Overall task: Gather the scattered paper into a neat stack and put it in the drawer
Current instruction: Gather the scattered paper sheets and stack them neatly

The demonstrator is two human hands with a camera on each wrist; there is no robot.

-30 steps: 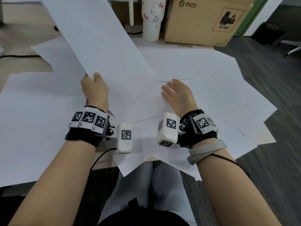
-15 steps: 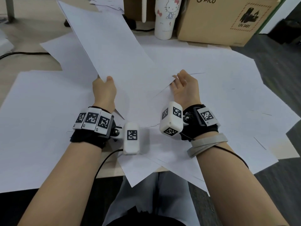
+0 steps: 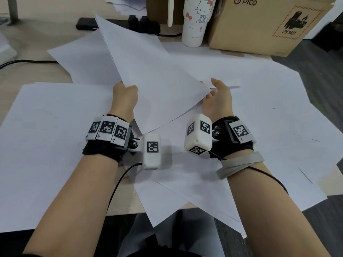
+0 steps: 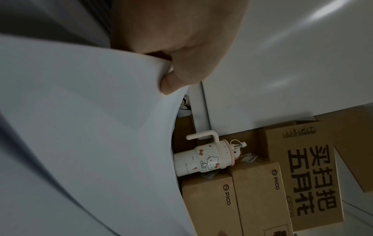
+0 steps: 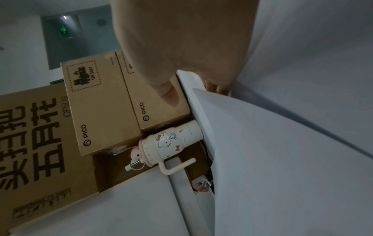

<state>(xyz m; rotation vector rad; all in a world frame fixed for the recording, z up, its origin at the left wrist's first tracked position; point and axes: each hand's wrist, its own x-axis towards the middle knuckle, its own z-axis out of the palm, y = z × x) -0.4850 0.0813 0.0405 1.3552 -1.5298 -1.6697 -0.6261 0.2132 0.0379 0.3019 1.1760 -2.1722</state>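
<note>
Many white sheets (image 3: 259, 112) lie scattered and overlapping across the wooden desk (image 3: 22, 75). My left hand (image 3: 125, 93) pinches the left edge of one lifted sheet (image 3: 148, 71), which tilts up and away from me. In the left wrist view the thumb (image 4: 171, 83) presses on that sheet (image 4: 80, 111). My right hand (image 3: 213, 91) is at the sheet's near right corner, fingers behind the paper and thumb raised. The right wrist view shows the thumb (image 5: 169, 94) just beside the sheet's (image 5: 282, 159) corner. No drawer is in view.
A Hello Kitty tumbler (image 3: 196, 21) and a PICO cardboard box (image 3: 259, 25) stand at the desk's back. A black power strip (image 3: 118, 25) and a cable (image 3: 27, 62) lie back left. Some sheets (image 3: 185, 210) overhang the front edge above my lap. Dark floor lies to the right.
My right hand has moved forward from the flat sheets to the lifted sheet's right corner. The left hand keeps its hold, and the sheet now leans lower.
</note>
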